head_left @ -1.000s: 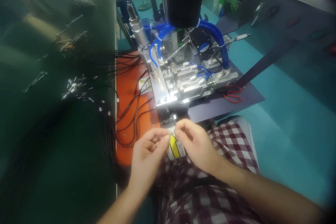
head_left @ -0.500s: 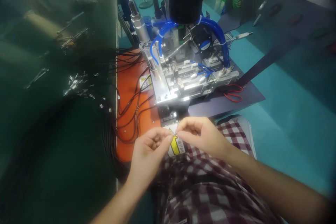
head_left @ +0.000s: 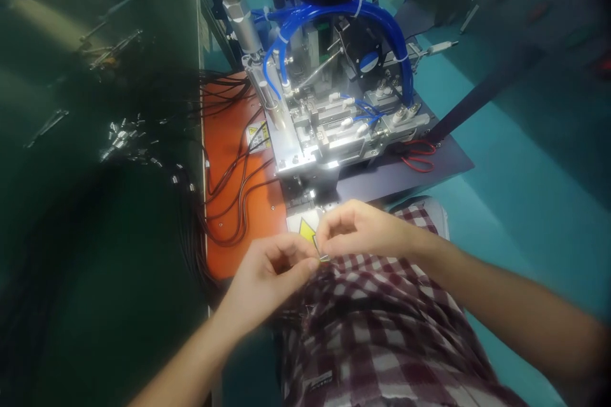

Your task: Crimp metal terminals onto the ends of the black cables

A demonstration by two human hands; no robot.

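Observation:
My left hand (head_left: 274, 276) and my right hand (head_left: 360, 229) meet in front of my checked shirt, both with fingers pinched together. A tiny silvery piece (head_left: 324, 258) shows at the fingertips of my left hand, just under those of my right. What exactly it is cannot be made out, and whether my right fingers also grip something is hidden. Behind the hands lies a white label with a yellow arrow (head_left: 308, 229), partly covered by the fingers.
Beyond my hands stands a metal machine (head_left: 329, 133) with blue air tubes (head_left: 403, 44). Black cables (head_left: 243, 181) cross the orange plate (head_left: 226, 203). On the dark green table at left lie small metal parts (head_left: 121, 138). A red wire loop (head_left: 420, 162) lies at right.
The camera view has shifted, and the machine appears higher and further left. My right hand has moved slightly relative to my left, and the fingers of both stay pinched.

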